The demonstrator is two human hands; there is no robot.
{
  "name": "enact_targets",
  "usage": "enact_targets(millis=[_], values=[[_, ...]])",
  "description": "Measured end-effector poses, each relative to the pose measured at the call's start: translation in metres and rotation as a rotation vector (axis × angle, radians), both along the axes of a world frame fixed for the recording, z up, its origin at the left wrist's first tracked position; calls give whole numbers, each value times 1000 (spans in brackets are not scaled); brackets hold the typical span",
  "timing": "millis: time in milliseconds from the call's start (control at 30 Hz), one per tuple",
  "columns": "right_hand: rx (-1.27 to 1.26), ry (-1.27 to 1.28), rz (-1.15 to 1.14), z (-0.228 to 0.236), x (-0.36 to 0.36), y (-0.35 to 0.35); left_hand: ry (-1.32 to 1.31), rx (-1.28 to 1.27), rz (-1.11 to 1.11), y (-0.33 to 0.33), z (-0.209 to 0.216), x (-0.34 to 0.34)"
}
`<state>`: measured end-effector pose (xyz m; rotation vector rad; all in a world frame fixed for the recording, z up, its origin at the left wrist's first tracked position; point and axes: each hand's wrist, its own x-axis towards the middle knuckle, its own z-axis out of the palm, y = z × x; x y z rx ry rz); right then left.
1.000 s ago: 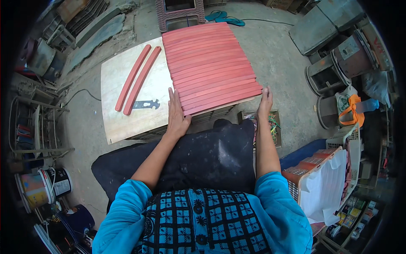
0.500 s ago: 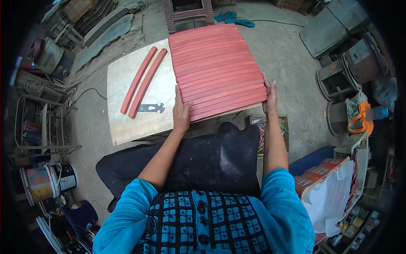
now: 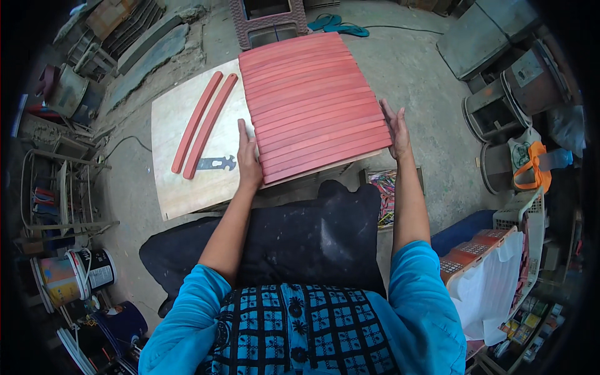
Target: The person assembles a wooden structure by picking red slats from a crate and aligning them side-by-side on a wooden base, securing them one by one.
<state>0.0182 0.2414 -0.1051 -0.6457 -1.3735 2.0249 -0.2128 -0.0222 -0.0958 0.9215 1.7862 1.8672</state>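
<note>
Red wooden slats (image 3: 312, 106) lie side by side in a close row on a pale board (image 3: 169, 194), covering its right part. Flat along the row's left edge, near its front corner, is my left hand (image 3: 249, 164), open with fingers stretched out. At the right edge my right hand (image 3: 397, 131) is open too, its fingers upright beside the slat ends. Whether either hand still touches the slats I cannot tell. Left of the row, two curved red strips (image 3: 209, 128) lie slanted on the board, by a flat grey metal plate with a notched end (image 3: 217, 164).
A brown plastic stool (image 3: 270, 22) and teal flip-flops (image 3: 337, 26) are beyond the board. A box of colourful scraps (image 3: 386, 200) sits by my right forearm. Paint buckets (image 3: 94, 269) stand at left; metal drums (image 3: 497, 109) and an orange crate (image 3: 478, 250) are at right.
My left thumb has come off the slats, and that hand now lies along their left edge. My right hand has opened slightly outward. The whole scene has shifted a little to the left.
</note>
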Motion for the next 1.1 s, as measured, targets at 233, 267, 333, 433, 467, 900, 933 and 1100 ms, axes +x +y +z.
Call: enact_targets(millis=[233, 267, 333, 433, 467, 900, 933, 1100], values=[[28, -131, 148, 24, -28, 2, -245, 98, -109, 22, 1, -23], [33, -129, 147, 20, -27, 5, -248, 98, -114, 25, 1, -21], [62, -75, 156, 9, -26, 11, -259, 104, -125, 27, 3, -20], [-47, -7, 230, 6, -23, 19, -282, 117, -143, 28, 4, -25], [-43, -2, 228, 4, -25, 24, -286, 119, -144, 31, 5, -28], [7, -170, 211, 17, -104, 85, -351, 157, -84, 81, 13, -73], [10, -163, 261, 22, -105, 82, -343, 142, -87, 82, 16, -70], [15, -205, 220, 17, -106, 82, -307, 164, -91, 85, 9, -78]])
